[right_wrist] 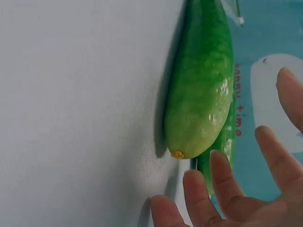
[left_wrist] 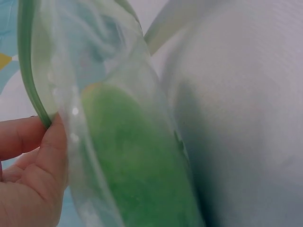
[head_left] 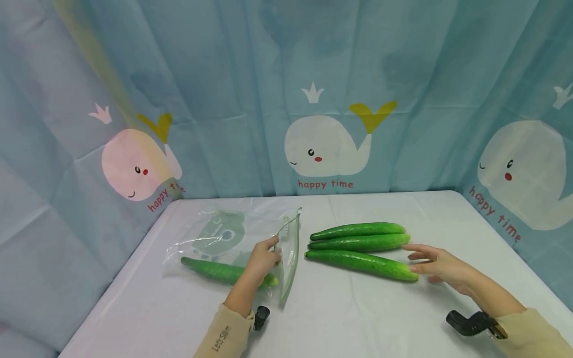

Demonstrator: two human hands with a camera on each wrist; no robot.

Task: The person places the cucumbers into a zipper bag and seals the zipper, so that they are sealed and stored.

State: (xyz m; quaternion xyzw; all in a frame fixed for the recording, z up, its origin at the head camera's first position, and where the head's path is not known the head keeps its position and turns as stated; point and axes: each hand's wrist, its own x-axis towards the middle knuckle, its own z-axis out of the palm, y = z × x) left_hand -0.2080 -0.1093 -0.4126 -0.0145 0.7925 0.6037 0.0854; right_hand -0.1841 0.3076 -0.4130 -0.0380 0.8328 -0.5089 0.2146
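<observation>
Bag: a clear zip bag with a green-edged mouth and a pale-green printed animal lay flat toward the left of the white-covered table, its mouth turned toward the loose cucumbers.
Bagged cucumber: one long green cucumber lay lengthwise inside, its paler end near the mouth, partly hidden by the forearm.
Left hand: it pinched the green edge of the mouth between thumb and fingers and lifted one layer, so that the two edges stood apart.
Right hand: it hovered by the pale ends of the loose cucumbers, fingers spread and slightly bent, wrapped round nothing; whether a fingertip touched the nearest one could not be told.
Loose cucumbers: three lay side by side to the right of the mouth, the far cucumber and the middle cucumber close together, the near cucumber angled slightly away from them at its pale end.
Bagging step: judging by the layout, the work was filling the bag, with one cucumber in, three out, and the right hand seemingly at the reach for another.
Next grasp: it called for the right fingers to close round one cucumber, most handily the near one, and point its darker tip at the mouth.
Bag mouth: the left pinch needed to hold the edges apart, since the thin film could fold inward or snag an entering tip.
</observation>
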